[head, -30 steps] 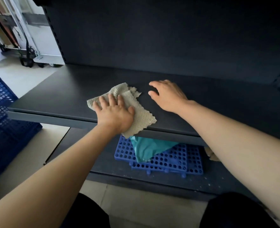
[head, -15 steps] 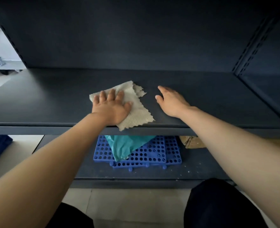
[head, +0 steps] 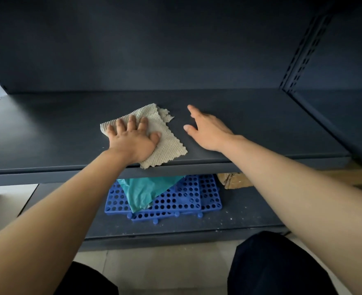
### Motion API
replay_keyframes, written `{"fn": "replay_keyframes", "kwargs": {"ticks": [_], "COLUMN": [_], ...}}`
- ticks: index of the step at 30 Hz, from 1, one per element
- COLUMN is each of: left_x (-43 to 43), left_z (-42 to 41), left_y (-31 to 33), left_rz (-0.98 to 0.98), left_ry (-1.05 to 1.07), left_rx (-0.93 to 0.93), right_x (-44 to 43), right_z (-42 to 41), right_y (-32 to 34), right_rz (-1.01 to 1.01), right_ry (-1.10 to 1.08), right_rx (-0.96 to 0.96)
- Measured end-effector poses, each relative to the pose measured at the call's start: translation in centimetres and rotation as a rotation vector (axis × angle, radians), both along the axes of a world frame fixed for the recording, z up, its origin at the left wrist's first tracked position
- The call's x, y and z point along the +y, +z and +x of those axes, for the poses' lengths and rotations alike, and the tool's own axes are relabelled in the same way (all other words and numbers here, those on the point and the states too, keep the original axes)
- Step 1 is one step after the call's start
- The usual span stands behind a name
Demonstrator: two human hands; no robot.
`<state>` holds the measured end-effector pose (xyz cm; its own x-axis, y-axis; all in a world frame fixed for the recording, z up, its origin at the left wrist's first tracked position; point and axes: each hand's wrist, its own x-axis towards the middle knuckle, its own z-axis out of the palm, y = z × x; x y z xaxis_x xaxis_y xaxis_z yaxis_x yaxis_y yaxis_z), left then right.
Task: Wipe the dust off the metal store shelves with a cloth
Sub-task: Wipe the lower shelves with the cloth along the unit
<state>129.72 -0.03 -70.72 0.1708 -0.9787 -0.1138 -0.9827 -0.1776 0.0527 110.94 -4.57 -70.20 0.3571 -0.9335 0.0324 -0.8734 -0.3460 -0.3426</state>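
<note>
Left hand [head: 133, 141] presses the cloth [head: 154, 133] flat, fingers straight, mid-wipe on the shelf [head: 48, 128]; right hand [head: 207, 130] rests open at three o'clock; next, sweep onward.

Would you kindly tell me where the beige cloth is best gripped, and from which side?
Probably its near corner, from the front: the cloth lies flat under the left hand, but that corner reaches the front edge of the shelf, where it could be pinched.
</note>
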Motion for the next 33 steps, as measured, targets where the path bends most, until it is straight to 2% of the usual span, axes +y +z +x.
{"fn": "replay_keyframes", "kwargs": {"ticks": [5,16,25,28,33], "left_x": [-1.0,-0.9,-0.9,-1.1,-0.9], "left_z": [-3.7,-11.9,-19.7,-22.8,-24.4], "left_y": [0.0,0.7,0.0,-0.1,-0.3], "left_rz": [0.006,0.091,0.019,-0.009,-0.061], "left_ry": [-0.041,-0.182,-0.324,-0.378,-0.494], "left_rx": [-0.006,0.029,0.009,0.019,0.079], "right_x": [2.1,4.6,5.8,6.1,5.9], "right_z": [-4.9,-13.5,-20.6,-22.0,-22.5], "right_y": [0.9,-0.3,-0.2,-0.7,-0.8], "right_rz": [-0.065,-0.117,-0.194,-0.253,-0.333], "right_ry": [0.126,0.066,-0.147,-0.202,-0.283], "right_rx": [0.115,0.147,0.125,0.144,0.069]}}
